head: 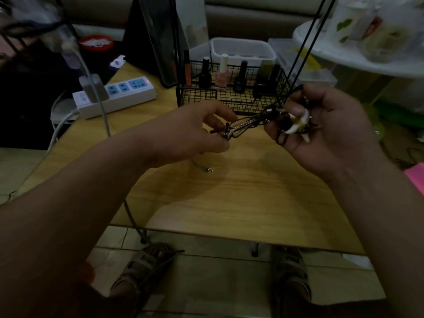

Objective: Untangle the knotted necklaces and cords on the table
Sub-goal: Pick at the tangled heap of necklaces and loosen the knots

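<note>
A tangle of dark cords and a silver chain (246,125) stretches taut between my two hands above the wooden table (241,198). My left hand (197,131) pinches the chain end of the tangle between thumb and fingers. My right hand (321,129) grips the other end, with white tooth-shaped pendants (298,125) and dark beads bunched in its fingers. A loose chain end with a clasp (205,168) hangs down to the table under my left hand. Two black cords (307,42) run up from my right hand out of the top of the view.
A black wire basket (229,95) holding nail polish bottles stands just behind my hands. A white power strip (114,95) with plugged cables lies at the back left. White plastic boxes (243,51) sit behind the basket. My sandalled feet show below the table's front edge.
</note>
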Motion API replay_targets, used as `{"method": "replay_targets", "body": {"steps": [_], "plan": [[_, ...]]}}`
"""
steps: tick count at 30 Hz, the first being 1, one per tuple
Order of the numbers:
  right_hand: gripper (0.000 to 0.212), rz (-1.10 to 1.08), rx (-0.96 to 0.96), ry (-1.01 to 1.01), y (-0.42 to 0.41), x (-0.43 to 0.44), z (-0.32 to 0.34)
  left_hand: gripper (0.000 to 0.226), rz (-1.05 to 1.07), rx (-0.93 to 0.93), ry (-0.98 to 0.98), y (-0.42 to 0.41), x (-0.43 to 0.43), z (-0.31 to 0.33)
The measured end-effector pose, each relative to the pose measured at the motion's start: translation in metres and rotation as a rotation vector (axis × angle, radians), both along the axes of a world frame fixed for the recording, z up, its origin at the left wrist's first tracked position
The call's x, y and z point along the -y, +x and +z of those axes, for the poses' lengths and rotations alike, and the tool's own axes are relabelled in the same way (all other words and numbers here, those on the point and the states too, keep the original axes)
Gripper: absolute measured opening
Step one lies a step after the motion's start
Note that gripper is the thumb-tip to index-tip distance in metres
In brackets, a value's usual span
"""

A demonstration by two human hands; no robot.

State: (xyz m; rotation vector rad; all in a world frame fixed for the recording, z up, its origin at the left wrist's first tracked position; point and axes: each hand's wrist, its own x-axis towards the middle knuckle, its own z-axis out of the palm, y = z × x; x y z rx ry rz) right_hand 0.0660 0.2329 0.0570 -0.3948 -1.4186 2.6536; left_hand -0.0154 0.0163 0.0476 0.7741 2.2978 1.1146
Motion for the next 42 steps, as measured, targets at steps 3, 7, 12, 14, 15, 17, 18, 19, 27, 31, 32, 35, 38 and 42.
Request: {"method": "replay_targets", "body": {"steps": [3, 7, 12, 14, 15, 17, 18, 19, 27, 31, 32, 35, 38, 42], "plan": [[0.029, -0.032, -0.037, -0.112, 0.001, -0.004, 0.001, 0.029, -0.019, -0.031, -0.009, 0.001, 0.000, -0.001], [0.028, -0.086, -0.056, -0.138, 0.005, -0.010, 0.002, 0.008, -0.005, -0.018, 0.064, 0.002, 0.000, -0.002], [0.025, -0.103, 0.006, -0.110, 0.007, -0.013, 0.002, 0.007, 0.070, 0.300, 0.394, 0.003, -0.004, 0.001], [0.026, -0.090, 0.066, -0.075, 0.007, -0.012, 0.001, 0.011, 0.111, 0.382, 0.510, 0.005, -0.007, 0.003], [0.025, -0.081, 0.101, -0.046, 0.007, -0.012, 0.000, 0.014, 0.124, 0.393, 0.537, 0.006, -0.008, 0.003], [0.022, -0.054, 0.168, 0.060, 0.007, -0.008, -0.002, 0.016, 0.138, 0.395, 0.552, 0.008, -0.010, 0.004], [0.022, -0.031, 0.192, 0.133, 0.007, -0.006, -0.005, 0.016, 0.143, 0.398, 0.552, 0.009, -0.010, 0.004], [0.021, -0.001, 0.207, 0.216, 0.007, -0.004, -0.006, 0.016, 0.149, 0.405, 0.556, 0.008, -0.011, 0.003], [0.041, 0.318, 0.078, 0.841, 0.010, 0.013, -0.011, 0.013, 0.199, 0.370, 0.551, 0.006, -0.014, -0.003], [0.017, 0.253, 0.035, 1.021, 0.009, 0.016, -0.016, 0.009, 0.239, 0.265, 0.496, 0.005, -0.013, -0.003], [0.014, 0.240, 0.036, 1.026, 0.009, 0.015, -0.018, 0.008, 0.244, 0.248, 0.485, 0.005, -0.012, -0.003], [0.012, 0.198, 0.045, 1.028, 0.008, 0.014, -0.021, 0.011, 0.238, 0.227, 0.451, 0.004, -0.009, -0.003], [0.010, 0.155, 0.061, 1.008, 0.007, 0.013, -0.023, 0.026, 0.163, 0.160, 0.347, 0.003, -0.005, -0.005], [0.012, 0.091, 0.080, 1.006, 0.006, 0.014, -0.024, 0.025, 0.014, 0.039, 0.160, 0.004, -0.005, -0.008]]}}
